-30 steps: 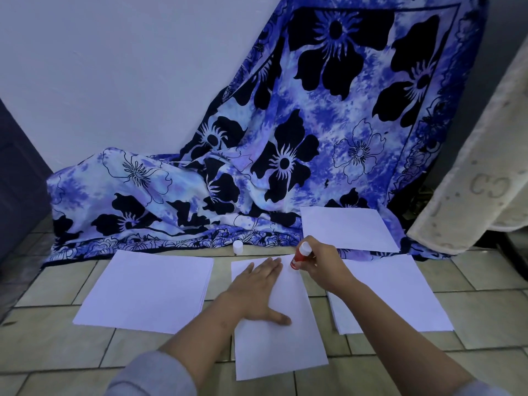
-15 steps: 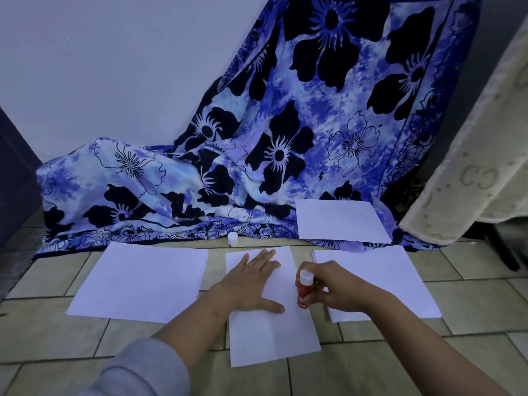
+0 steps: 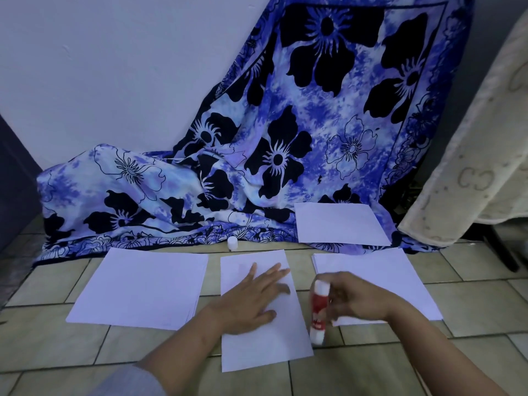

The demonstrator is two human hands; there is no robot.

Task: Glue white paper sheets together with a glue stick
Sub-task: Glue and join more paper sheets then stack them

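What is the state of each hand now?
The left hand is open, flat on the middle sheet.
The right hand holds the glue stick.

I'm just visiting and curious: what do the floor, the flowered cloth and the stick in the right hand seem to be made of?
The floor: probably ceramic tile, faintly glossy; rectangular slabs with grout lines. The flowered cloth: thin fabric, perhaps cotton, matte; it drapes in soft folds. The glue stick, gripped by the right hand: likely smooth plastic, red-and-white label; blurred here.

A grey sleeve [image 3: 130, 381] bunched near the left elbow, bare forearms [image 3: 177, 350], bare left hand [image 3: 251, 305] and right hand [image 3: 355, 302]
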